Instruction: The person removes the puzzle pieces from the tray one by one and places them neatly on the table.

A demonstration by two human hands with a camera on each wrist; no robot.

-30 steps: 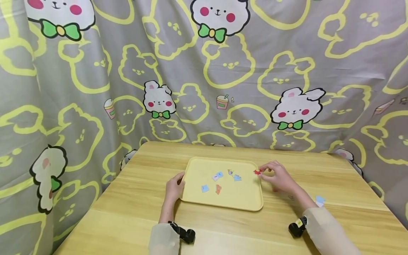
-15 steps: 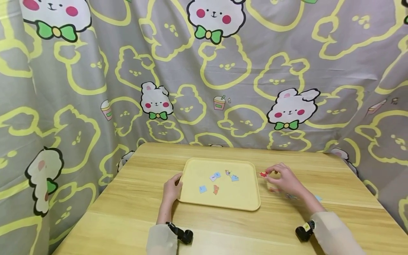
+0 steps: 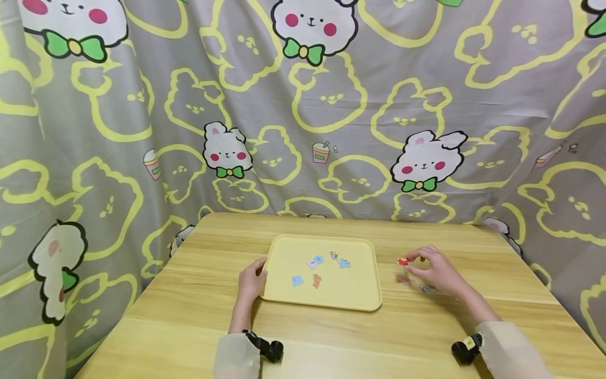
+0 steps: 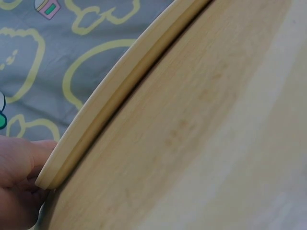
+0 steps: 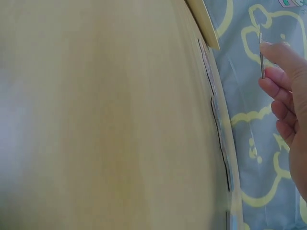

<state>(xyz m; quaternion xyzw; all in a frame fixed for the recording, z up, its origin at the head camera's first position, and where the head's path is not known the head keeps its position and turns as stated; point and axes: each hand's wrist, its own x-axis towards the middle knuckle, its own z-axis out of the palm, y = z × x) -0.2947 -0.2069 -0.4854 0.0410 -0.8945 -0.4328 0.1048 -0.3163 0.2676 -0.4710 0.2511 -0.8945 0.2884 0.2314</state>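
In the head view, my right hand pinches a small red puzzle piece above the table, to the right of the yellow tray. The right wrist view shows this piece edge-on, thin and flat, between thumb and fingers. My left hand holds the tray's left edge, with the rim against its fingers in the left wrist view. Flat pieces lie apart on the tray, among them an orange piece, a blue piece and another blue piece.
Beneath and beside my right hand, more flat pieces lie on the wooden table, including a reddish piece and a greyish piece, both blurred. A patterned curtain hangs behind the table and along its sides.
My right hand has moved right, away from the tray's right rim, with the red puzzle piece still pinched. The left hand stays at the tray's edge. The head view has shifted slightly.
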